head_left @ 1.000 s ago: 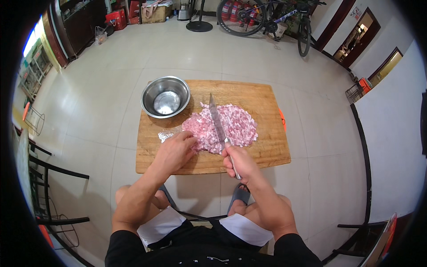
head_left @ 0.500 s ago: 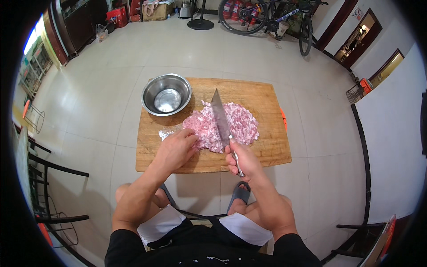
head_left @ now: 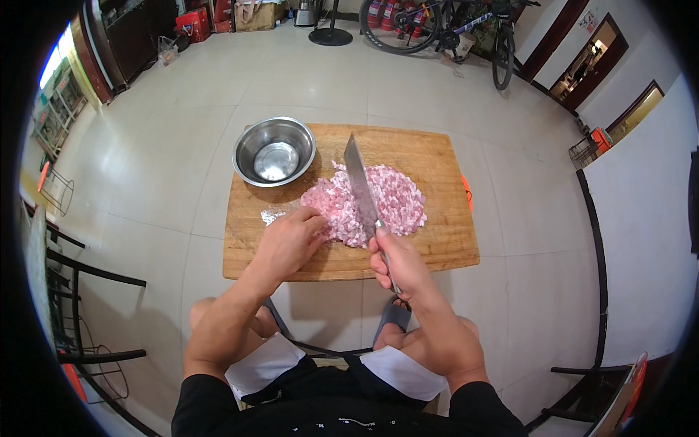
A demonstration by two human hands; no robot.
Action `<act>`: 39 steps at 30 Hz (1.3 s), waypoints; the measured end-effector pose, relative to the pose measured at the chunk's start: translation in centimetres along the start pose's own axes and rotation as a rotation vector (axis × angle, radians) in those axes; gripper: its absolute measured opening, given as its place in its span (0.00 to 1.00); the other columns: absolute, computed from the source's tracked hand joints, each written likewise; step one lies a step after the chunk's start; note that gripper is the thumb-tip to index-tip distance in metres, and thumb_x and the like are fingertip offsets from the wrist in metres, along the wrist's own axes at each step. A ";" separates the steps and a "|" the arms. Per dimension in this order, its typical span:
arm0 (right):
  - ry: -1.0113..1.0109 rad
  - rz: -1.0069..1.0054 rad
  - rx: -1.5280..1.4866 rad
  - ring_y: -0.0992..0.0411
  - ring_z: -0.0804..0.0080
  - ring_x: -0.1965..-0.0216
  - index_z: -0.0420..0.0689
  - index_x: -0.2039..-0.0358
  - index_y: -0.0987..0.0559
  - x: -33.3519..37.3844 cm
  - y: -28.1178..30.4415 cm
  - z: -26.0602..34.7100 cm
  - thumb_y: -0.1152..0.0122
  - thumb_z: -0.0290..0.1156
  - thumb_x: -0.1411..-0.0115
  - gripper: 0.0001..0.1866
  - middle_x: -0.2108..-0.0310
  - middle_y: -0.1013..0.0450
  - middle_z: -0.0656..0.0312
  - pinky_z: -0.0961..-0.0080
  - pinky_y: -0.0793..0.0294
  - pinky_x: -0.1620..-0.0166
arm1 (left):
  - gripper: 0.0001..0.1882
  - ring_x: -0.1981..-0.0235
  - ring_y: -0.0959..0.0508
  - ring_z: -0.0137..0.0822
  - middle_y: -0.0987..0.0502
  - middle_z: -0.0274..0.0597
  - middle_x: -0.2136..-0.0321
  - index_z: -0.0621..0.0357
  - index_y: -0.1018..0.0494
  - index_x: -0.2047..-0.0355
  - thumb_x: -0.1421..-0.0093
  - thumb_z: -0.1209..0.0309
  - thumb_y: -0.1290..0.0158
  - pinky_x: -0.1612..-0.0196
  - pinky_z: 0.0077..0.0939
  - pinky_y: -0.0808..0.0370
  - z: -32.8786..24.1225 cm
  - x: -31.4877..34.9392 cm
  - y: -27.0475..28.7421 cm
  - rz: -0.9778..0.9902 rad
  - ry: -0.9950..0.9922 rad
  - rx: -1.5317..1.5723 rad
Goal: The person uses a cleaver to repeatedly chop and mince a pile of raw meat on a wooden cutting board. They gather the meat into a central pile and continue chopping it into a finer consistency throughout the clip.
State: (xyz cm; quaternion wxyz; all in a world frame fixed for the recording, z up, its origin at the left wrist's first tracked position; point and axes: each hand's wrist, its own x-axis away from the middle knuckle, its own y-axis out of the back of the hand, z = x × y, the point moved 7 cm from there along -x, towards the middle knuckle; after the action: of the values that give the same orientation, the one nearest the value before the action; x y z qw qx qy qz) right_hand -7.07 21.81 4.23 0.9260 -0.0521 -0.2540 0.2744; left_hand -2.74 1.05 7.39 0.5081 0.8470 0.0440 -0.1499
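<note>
A heap of chopped pink meat (head_left: 397, 197) spreads over the middle of a wooden cutting board (head_left: 429, 251). My right hand (head_left: 399, 264) is closed round the handle of a cleaver (head_left: 360, 182), whose broad blade points away from me over the heap. Whether its edge touches the meat I cannot tell. On the heap's near left edge, my left hand (head_left: 293, 237) rests with curled fingers against the meat; its fingertips are partly hidden. A steel bowl (head_left: 275, 153) with a shiny bare bottom stands at the board's far left corner.
Beside my left hand lies a small shiny crumpled piece (head_left: 271, 216). An orange loop (head_left: 467, 194) sticks out at the board's right edge. My knees and slippers (head_left: 393, 320) are close below the near edge. Farther off stand a bicycle (head_left: 437, 33) and a black round stand base (head_left: 330, 36).
The cleaver's tip has risen slightly and shifted a little away from me. My left hand keeps its place at the meat. The whole view has shifted slightly.
</note>
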 end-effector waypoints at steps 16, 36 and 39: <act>0.124 0.015 -0.034 0.39 0.80 0.87 0.41 0.62 0.28 1.8 -0.7 2.8 0.54 0.50 0.18 0.23 0.82 0.35 0.67 0.79 0.40 0.83 | 0.12 0.54 0.17 0.50 0.18 0.43 0.53 0.57 0.18 0.53 0.36 0.68 0.37 0.51 0.44 0.19 -1.0 -0.5 0.1 -0.019 -0.042 0.067; -0.068 0.060 0.121 0.38 0.79 0.87 0.41 0.62 0.27 -1.8 0.0 -2.2 0.53 0.52 0.19 0.25 0.82 0.34 0.66 0.79 0.38 0.84 | 0.15 0.53 0.16 0.50 0.17 0.44 0.52 0.56 0.17 0.51 0.37 0.68 0.34 0.52 0.42 0.17 -0.7 -0.9 -0.1 -0.052 -0.043 0.056; -0.080 0.039 0.079 0.39 0.80 0.87 0.41 0.62 0.27 -1.2 -0.5 -0.6 0.53 0.51 0.19 0.25 0.81 0.34 0.66 0.79 0.38 0.84 | 0.14 0.53 0.16 0.50 0.17 0.44 0.52 0.56 0.17 0.51 0.37 0.68 0.34 0.52 0.42 0.17 -0.7 -0.7 -0.1 -0.047 -0.038 0.052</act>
State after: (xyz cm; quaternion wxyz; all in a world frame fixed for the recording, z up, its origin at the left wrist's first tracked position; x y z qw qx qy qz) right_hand -7.40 20.73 3.32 0.9109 -0.0092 -0.2789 0.3039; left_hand -3.25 1.76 7.85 0.4829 0.8557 0.0506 -0.1789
